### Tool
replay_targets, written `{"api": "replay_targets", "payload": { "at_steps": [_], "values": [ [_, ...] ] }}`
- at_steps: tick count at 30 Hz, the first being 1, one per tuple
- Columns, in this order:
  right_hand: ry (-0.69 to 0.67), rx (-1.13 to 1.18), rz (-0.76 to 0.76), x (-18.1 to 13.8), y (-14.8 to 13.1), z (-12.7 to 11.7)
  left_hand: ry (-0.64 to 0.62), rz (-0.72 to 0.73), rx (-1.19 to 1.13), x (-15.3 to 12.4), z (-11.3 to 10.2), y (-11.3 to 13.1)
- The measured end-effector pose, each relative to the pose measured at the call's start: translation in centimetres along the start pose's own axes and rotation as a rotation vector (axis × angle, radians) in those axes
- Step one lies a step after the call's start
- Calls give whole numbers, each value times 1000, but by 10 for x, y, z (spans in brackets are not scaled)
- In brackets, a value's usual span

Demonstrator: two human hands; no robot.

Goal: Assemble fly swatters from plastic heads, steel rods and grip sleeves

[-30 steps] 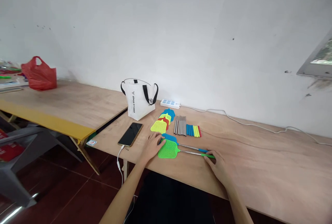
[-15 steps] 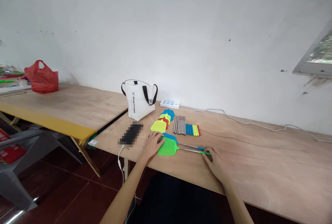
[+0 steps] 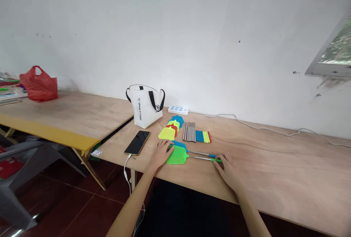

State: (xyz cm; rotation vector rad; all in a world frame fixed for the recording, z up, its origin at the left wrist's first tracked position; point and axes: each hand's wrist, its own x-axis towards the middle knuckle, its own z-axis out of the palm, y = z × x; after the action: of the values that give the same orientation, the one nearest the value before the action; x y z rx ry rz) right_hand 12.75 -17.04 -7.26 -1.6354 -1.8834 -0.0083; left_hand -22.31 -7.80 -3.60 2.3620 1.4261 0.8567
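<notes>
Two assembled fly swatters lie side by side on the wooden table, a green fly swatter (image 3: 177, 155) nearer me and a blue fly swatter (image 3: 203, 153) just behind it. My left hand (image 3: 161, 153) rests palm down at the left edge of their heads, fingers stretched out and thumb on the green mesh. At the other end, my right hand (image 3: 228, 169) lies with fingers apart, touching the ends of the green and blue handles. Behind them are a fanned stack of loose swatter heads (image 3: 168, 132), a row of metal rods (image 3: 189, 132) and several coloured handle sleeves (image 3: 203, 136).
A phone (image 3: 137, 142) with a white cable lies left of my left hand. A white tote bag (image 3: 146, 109) and a power strip (image 3: 178, 110) stand near the wall. On a separate table (image 3: 82, 107) at left sits a red plastic bag (image 3: 40, 85).
The view has shifted slightly. Both hands stay at the two ends of the swatters, which lie as before.
</notes>
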Motion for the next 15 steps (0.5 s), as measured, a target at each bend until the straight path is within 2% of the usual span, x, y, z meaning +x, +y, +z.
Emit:
{"api": "replay_targets", "payload": {
  "at_steps": [8,15],
  "values": [
    [-6,-79,11,1,-5,-2,-2,-18,12,4,3,-4],
    [-27,-56,20,2,-8,-5,-2,2,31,4,3,-3]
  ]
}}
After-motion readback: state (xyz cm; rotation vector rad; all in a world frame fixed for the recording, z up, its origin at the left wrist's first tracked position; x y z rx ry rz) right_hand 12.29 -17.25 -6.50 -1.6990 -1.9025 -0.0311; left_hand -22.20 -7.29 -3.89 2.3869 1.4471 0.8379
